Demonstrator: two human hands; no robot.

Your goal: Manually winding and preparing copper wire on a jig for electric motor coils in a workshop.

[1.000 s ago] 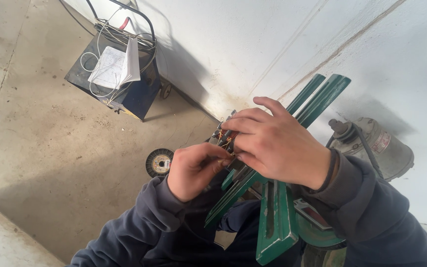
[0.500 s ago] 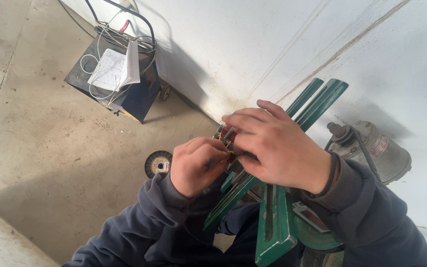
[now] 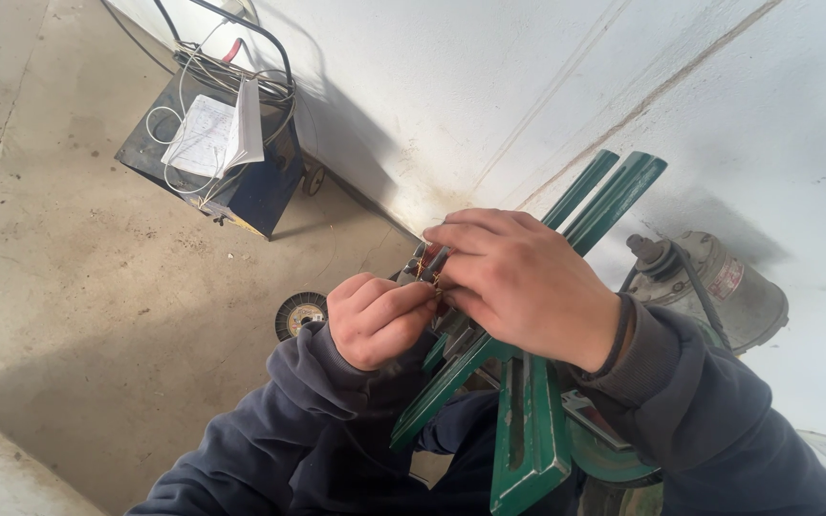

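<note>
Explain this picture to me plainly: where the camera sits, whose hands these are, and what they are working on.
The camera sits on a person's head and looks down, so both hands are that person's own, in dark blue sleeves. The left hand and right hand meet over a small part with brass-coloured bits, too small to identify, at the end of a green metal frame. How it is gripped is hidden by the fingers. A grey electric motor sits to the right by the white wall. On the concrete floor lie a round cutting disc and a dark blue box on wheels with cables and papers on top.
</note>
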